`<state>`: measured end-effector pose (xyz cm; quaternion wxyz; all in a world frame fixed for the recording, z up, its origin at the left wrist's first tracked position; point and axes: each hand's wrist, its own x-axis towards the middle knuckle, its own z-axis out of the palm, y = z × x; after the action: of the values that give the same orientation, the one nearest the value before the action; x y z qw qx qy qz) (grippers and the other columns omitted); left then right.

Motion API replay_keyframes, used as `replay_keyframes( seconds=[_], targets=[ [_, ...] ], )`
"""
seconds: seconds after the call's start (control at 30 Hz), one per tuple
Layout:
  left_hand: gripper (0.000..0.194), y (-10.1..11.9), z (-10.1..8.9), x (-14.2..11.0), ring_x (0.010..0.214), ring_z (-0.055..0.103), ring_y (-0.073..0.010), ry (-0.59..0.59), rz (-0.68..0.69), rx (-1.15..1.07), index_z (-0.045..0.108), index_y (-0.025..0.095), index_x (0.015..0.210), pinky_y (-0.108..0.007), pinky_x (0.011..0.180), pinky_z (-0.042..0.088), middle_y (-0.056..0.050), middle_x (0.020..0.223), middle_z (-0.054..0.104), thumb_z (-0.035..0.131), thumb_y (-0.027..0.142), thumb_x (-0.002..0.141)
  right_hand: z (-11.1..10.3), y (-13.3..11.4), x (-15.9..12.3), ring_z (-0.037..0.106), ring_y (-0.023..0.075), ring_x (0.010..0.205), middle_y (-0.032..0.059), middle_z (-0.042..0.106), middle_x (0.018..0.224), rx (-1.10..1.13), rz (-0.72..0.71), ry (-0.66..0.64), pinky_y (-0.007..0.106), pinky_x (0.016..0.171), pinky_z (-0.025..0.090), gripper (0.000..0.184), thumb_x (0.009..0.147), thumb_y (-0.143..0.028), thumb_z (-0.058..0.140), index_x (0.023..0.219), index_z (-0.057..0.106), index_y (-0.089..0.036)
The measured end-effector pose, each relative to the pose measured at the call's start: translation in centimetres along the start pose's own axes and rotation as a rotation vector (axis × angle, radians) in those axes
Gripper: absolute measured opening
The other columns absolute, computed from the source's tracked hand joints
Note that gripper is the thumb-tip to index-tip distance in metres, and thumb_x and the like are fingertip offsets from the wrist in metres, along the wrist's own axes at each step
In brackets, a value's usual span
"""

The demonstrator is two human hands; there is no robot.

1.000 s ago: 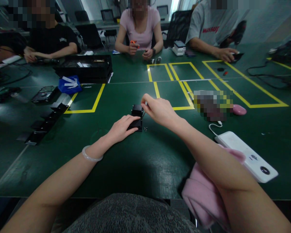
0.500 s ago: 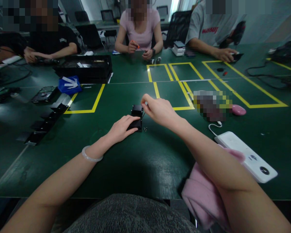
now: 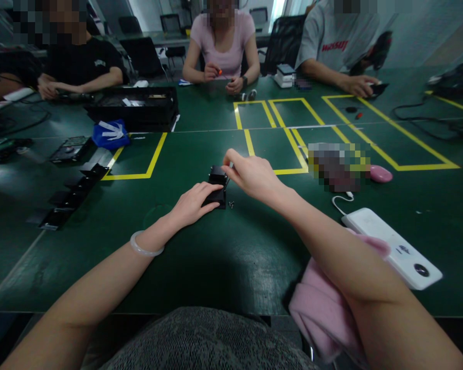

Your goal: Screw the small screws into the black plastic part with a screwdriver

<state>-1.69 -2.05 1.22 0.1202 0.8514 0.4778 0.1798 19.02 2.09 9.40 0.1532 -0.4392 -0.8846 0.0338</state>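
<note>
In the middle of the table lies a small black bracket-like part [image 3: 217, 171] with a raised far end. My left hand [image 3: 193, 203] holds it down from the left, thumb near its front edge and fingers across its top. Pinched in my right hand [image 3: 250, 172] is a small screwdriver [image 3: 227, 183]. Its thin shaft points down at the part's right side, while my fingers hide most of the handle. A few loose screws [image 3: 231, 204] lie just right of the part, on the green table [image 3: 231, 267].
Similar black parts [image 3: 75, 195] stand in a row at left, near a blue packet [image 3: 111, 134] and a long black case [image 3: 131, 110]. To the right are a white power bank [image 3: 389, 246], a pink cloth [image 3: 324, 308] and a pink mouse [image 3: 380, 173]. Several people sit opposite.
My right hand has shifted very slightly to the left, still pinching the screwdriver. My left hand stays on the black part.
</note>
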Motion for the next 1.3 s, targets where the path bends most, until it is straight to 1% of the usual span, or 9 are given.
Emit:
replay_keyframes(
  seconds=[0.1, 0.17, 0.37, 0.53, 0.73, 0.97, 1.13, 1.3],
  targets=[
    [0.043, 0.00, -0.02, 0.01, 0.114, 0.058, -0.0277, -0.006, -0.006, 0.003, 0.050, 0.021, 0.138, -0.043, 0.095, 0.051, -0.011, 0.127, 0.061, 0.052, 0.037, 0.099, 0.14, 0.02, -0.03, 0.064, 0.0191, 0.076, 0.0080, 0.074, 0.091, 0.005, -0.001, 0.002, 0.027, 0.061, 0.029, 0.034, 0.101, -0.031, 0.034, 0.125, 0.052, -0.017],
    [0.043, -0.02, -0.02, 0.01, 0.114, 0.058, -0.0275, -0.007, -0.005, 0.003, 0.050, 0.022, 0.139, -0.043, 0.095, 0.051, -0.011, 0.126, 0.061, 0.052, 0.037, 0.099, 0.13, -0.02, -0.07, 0.063, 0.0186, 0.075, 0.0082, 0.073, 0.092, 0.014, -0.010, 0.001, 0.027, 0.061, 0.029, 0.034, 0.101, -0.029, 0.034, 0.125, 0.052, -0.016],
    [0.043, -0.04, -0.03, 0.01, 0.114, 0.057, -0.0276, -0.003, 0.001, -0.001, 0.050, 0.022, 0.139, -0.043, 0.097, 0.050, -0.010, 0.126, 0.061, 0.053, 0.037, 0.098, -0.06, -0.22, -0.01, 0.063, 0.0185, 0.078, 0.0078, 0.073, 0.091, -0.002, 0.004, -0.004, 0.027, 0.064, 0.031, 0.032, 0.101, -0.036, 0.038, 0.116, 0.058, -0.018],
    [0.042, 0.04, -0.08, 0.02, 0.114, 0.058, -0.0278, -0.002, 0.001, -0.004, 0.050, 0.022, 0.138, -0.043, 0.095, 0.051, -0.011, 0.126, 0.061, 0.053, 0.036, 0.099, 0.13, -0.03, 0.03, 0.062, 0.0189, 0.076, 0.0091, 0.073, 0.091, 0.025, -0.003, 0.001, 0.028, 0.064, 0.032, 0.034, 0.100, -0.028, 0.034, 0.126, 0.053, -0.016],
    [0.042, 0.06, -0.10, 0.02, 0.114, 0.058, -0.0282, -0.007, -0.009, 0.007, 0.050, 0.022, 0.138, -0.043, 0.094, 0.051, -0.011, 0.126, 0.061, 0.052, 0.036, 0.099, 0.18, 0.06, -0.02, 0.060, 0.0189, 0.073, 0.0101, 0.073, 0.091, 0.044, -0.006, 0.010, 0.028, 0.063, 0.032, 0.036, 0.098, -0.026, 0.032, 0.126, 0.052, -0.014],
    [0.043, 0.12, -0.11, -0.01, 0.113, 0.058, -0.0280, -0.009, -0.006, 0.018, 0.050, 0.021, 0.139, -0.042, 0.094, 0.051, -0.011, 0.126, 0.061, 0.052, 0.036, 0.099, -0.31, -0.23, -0.04, 0.061, 0.0193, 0.074, 0.0105, 0.073, 0.091, 0.026, 0.004, -0.019, 0.028, 0.063, 0.031, 0.036, 0.099, -0.027, 0.031, 0.124, 0.053, -0.014],
    [0.043, 0.09, -0.06, -0.01, 0.113, 0.058, -0.0282, -0.009, -0.003, 0.023, 0.050, 0.020, 0.140, -0.043, 0.093, 0.051, -0.011, 0.126, 0.061, 0.052, 0.035, 0.099, -0.34, -0.09, -0.03, 0.061, 0.0182, 0.074, 0.0089, 0.073, 0.091, 0.033, 0.010, -0.013, 0.028, 0.061, 0.029, 0.034, 0.099, -0.028, 0.033, 0.122, 0.055, -0.016],
    [0.043, 0.07, 0.04, -0.02, 0.113, 0.058, -0.0279, 0.008, 0.015, 0.027, 0.050, 0.019, 0.139, -0.043, 0.095, 0.051, -0.012, 0.126, 0.061, 0.052, 0.035, 0.100, 0.05, -0.01, 0.08, 0.061, 0.0173, 0.076, 0.0066, 0.073, 0.091, 0.058, 0.013, 0.011, 0.027, 0.061, 0.028, 0.032, 0.101, -0.035, 0.036, 0.117, 0.059, -0.019]
  ],
)
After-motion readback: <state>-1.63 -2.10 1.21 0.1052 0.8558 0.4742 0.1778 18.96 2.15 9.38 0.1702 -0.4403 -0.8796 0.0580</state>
